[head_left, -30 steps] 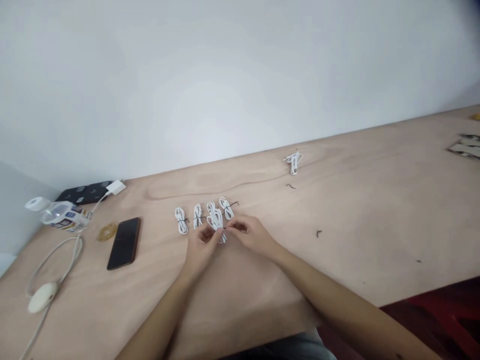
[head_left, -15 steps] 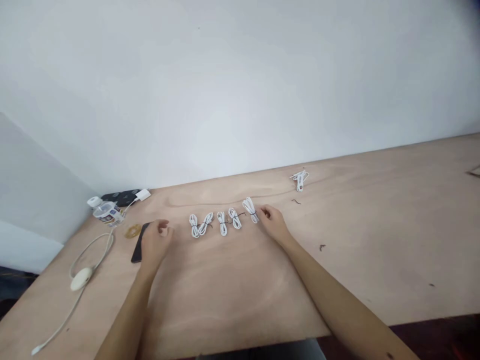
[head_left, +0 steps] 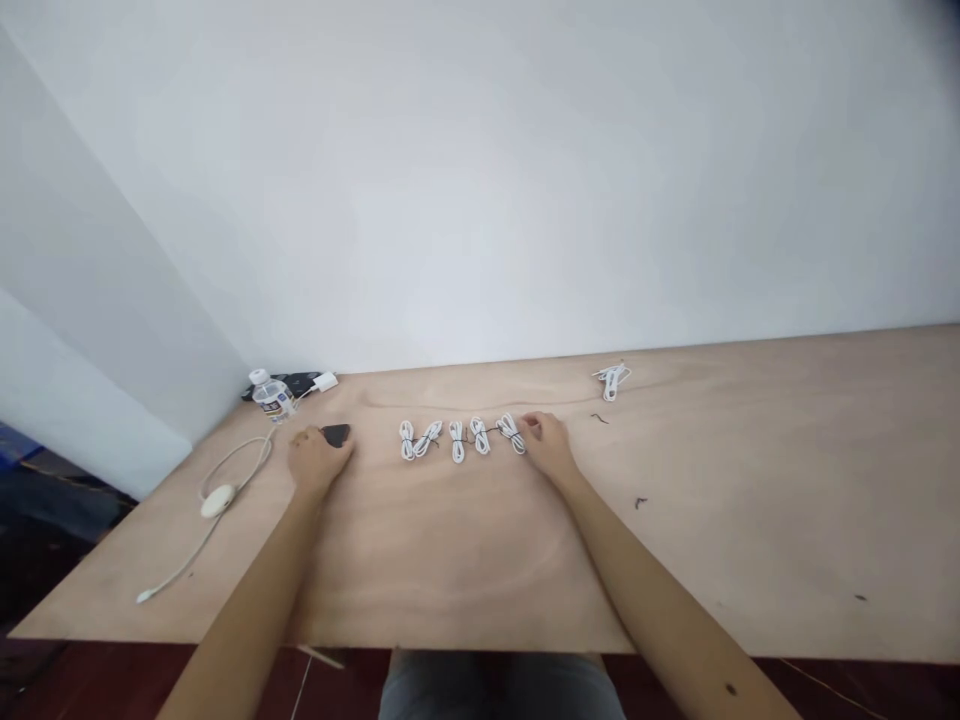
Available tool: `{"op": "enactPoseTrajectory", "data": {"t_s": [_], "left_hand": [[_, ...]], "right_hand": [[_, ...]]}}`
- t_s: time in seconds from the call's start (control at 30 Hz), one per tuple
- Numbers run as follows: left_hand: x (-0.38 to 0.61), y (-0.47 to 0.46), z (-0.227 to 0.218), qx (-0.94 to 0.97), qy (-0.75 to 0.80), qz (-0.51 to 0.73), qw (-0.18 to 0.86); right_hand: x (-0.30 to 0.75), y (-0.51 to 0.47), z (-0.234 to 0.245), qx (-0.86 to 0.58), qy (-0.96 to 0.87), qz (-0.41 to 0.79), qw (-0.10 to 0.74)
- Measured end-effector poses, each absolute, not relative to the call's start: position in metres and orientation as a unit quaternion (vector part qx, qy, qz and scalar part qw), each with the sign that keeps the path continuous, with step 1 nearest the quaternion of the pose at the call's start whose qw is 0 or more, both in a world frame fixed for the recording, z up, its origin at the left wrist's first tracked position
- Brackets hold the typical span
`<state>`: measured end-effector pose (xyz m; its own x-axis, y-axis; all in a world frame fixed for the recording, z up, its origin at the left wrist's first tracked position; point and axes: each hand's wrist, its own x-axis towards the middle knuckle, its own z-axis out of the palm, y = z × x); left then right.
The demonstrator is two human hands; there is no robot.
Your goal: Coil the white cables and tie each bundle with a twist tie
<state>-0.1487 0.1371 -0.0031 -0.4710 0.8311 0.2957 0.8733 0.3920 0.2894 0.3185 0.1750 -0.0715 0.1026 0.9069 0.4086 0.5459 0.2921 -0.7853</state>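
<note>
Two bare forearms (head_left: 255, 590) over the near edge of the wood table (head_left: 465, 570), & a white cord (head_left: 219, 500) w/ oval piece lies off L. L hand (head_left: 319, 460) is on the dark phone (head_left: 335, 436), thumb by its R side; can't tell how firm. Mid-table, 5 tied white cable bundles (head_left: 457, 441) in a row, R hand (head_left: 551, 447) right at the end one, fingers curled, narrow gap; can't tell if it's pinched. Farther back: bottle (head_left: 274, 397), plug (head_left: 325, 382), another white cable (head_left: 613, 382) nr the wall (head_left: 480, 200).
</note>
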Motion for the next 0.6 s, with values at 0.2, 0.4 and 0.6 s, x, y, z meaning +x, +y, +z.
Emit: {"op": "enactPoseTrajectory", "data": {"t_s": [0.2, 0.4, 0.6], "left_hand": [[-0.163, 0.122, -0.007, -0.508, -0.826, -0.233, 0.078], [-0.182, 0.092, -0.02, -0.494, -0.813, -0.291, 0.106], [-0.191, 0.089, -0.023, -0.475, -0.804, -0.346, 0.086]], "right_hand": [[0.321, 0.181, -0.082, -0.56, -0.63, 0.175, 0.508], [0.323, 0.188, -0.089, -0.56, -0.625, 0.174, 0.515], [0.325, 0.184, -0.089, -0.565, -0.617, 0.173, 0.52]]}}
